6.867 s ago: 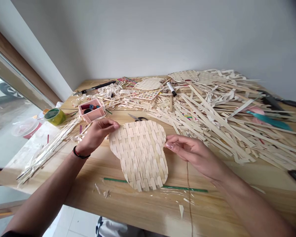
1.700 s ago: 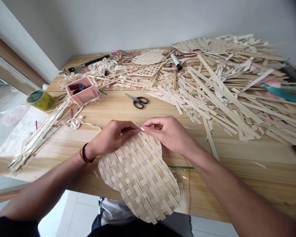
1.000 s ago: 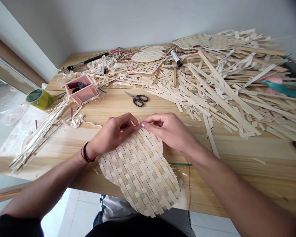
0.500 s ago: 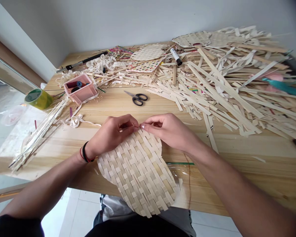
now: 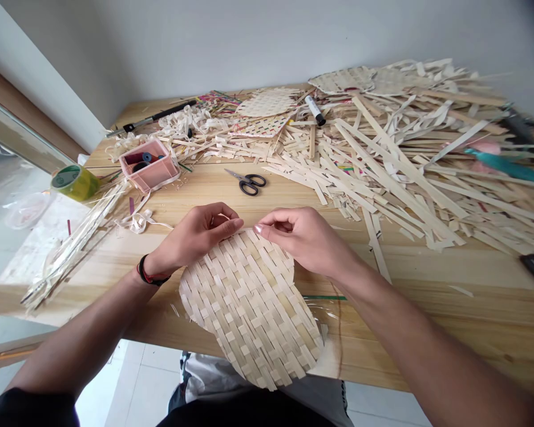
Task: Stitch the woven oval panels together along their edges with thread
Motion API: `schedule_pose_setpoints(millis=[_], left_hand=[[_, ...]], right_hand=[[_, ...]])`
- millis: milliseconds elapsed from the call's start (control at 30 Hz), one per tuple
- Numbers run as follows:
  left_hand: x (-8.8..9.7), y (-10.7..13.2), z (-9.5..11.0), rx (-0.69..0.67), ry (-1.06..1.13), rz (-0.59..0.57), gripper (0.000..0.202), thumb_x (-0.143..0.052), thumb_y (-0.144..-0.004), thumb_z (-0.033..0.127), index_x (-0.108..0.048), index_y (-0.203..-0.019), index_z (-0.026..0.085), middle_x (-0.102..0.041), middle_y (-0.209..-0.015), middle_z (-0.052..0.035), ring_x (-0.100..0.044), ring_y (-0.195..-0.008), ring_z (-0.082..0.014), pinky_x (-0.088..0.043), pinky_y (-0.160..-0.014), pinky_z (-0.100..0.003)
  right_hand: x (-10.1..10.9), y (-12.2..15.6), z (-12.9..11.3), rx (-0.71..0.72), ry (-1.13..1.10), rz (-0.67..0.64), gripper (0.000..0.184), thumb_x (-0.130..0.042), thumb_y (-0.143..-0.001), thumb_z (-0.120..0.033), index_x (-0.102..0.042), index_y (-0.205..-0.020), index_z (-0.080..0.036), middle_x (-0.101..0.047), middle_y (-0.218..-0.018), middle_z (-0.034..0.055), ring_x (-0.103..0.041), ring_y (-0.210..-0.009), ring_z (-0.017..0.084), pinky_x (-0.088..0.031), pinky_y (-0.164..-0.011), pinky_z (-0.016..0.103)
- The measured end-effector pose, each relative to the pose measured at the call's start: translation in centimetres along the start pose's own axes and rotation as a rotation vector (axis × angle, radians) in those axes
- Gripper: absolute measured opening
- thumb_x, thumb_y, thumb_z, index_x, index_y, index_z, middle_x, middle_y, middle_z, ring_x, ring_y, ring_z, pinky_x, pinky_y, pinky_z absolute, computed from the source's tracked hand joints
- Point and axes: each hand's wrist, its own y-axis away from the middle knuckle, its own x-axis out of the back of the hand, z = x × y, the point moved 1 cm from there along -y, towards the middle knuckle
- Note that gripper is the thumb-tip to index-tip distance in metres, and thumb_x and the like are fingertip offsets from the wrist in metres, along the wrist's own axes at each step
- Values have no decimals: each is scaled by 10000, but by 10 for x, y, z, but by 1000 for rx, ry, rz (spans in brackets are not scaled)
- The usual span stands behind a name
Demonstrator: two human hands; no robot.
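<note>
A pale woven bamboo piece [image 5: 253,308] with a rounded outline lies at the table's front edge, its near end reaching out over my lap. My left hand [image 5: 204,231] pinches its upper left rim between thumb and fingers. At the top rim, my right hand [image 5: 296,234] also has thumb and forefinger closed on the weave. A small gap separates the two hands, and the rim shows between them. Palms and curled fingers hide part of the upper edge. Beyond the hands lie black-handled scissors [image 5: 249,182], blades pointing left.
A pink box [image 5: 146,172] holding spools stands at the left, beside a roll of yellow-green tape [image 5: 75,182]. Loose bamboo strips [image 5: 382,178] are heaped across the back and right. A glue stick [image 5: 315,110] rests on the heap. A bundle of thin strips [image 5: 71,243] lies left.
My left hand has shifted slightly left along the rim, so the fingertips that nearly touched are now farther apart. The right hand stays at about the same place on the weave.
</note>
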Motion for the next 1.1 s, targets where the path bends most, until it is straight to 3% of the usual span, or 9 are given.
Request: schedule_pose_setpoints(millis=[133, 267, 367, 500, 567, 700, 900, 1100], left_hand=[[12, -2, 1, -50, 30, 16, 395, -704, -1004, 546, -738, -986, 152, -723, -856, -50, -612, -734, -148, -468, -631, -255], [30, 2, 17, -186, -37, 103, 376, -703, -1028, 533, -748, -1012, 160, -773, -955, -80, -691, -836, -171, -539, -725, -267], [44, 8, 43, -298, -121, 152, 348, -677, -1059, 501, -776, -1042, 168, -809, -1041, -99, -735, -931, -192, -574, -819, -286], [61, 8, 89, -446, -294, 292, 303, -664, -1078, 446, -803, -1103, 178, -824, -1164, -109, -749, -1065, -219, -559, -932, -319], [66, 3, 111, -512, -348, 340, 280, -677, -1071, 426, -809, -1143, 189, -824, -1212, -102, -750, -1108, -225, -546, -972, -335], [66, -13, 138, -556, -346, 318, 220, -745, -1022, 388, -822, -1114, 204, -845, -1185, -78, -766, -1098, -229, -557, -975, -351], [53, -28, 146, -558, -247, 284, 150, -782, -989, 347, -820, -1005, 203, -860, -1025, -31, -783, -936, -189, -580, -859, -308], [49, -23, 140, -630, -226, 403, 128, -740, -1019, 277, -826, -941, 221, -855, -966, -13, -776, -899, -173, -577, -844, -293]], right_hand=[[8, -3, -2, 28, -53, 29, 297, -719, -910, -462, -838, -895, -190, -776, -847, 65, -622, -717, 188, -420, -610, 305], [30, 0, -22, 129, -24, 157, 315, -756, -921, -503, -841, -908, -200, -765, -830, 56, -612, -710, 185, -425, -627, 317], [50, 7, -51, 271, 43, 282, 287, -752, -945, -487, -816, -891, -212, -732, -803, 44, -579, -687, 179, -415, -630, 327], [69, 14, -91, 567, 193, 458, 214, -717, -992, -390, -790, -883, -221, -762, -921, 69, -597, -734, 192, -424, -676, 351], [74, 13, -104, 684, 256, 507, 197, -695, -1009, -342, -783, -878, -223, -770, -963, 78, -585, -715, 185, -407, -651, 348], [86, 4, -116, 807, 331, 534, 179, -680, -1019, -276, -785, -886, -216, -768, -952, 63, -544, -647, 154, -401, -621, 333], [104, 2, -132, 816, 328, 506, 183, -703, -1009, -265, -795, -861, -212, -737, -862, 42, -531, -635, 146, -394, -600, 317], [105, 15, -140, 854, 349, 546, 173, -708, -998, -202, -808, -859, -225, -737, -837, 17, -543, -633, 132, -384, -588, 302]])
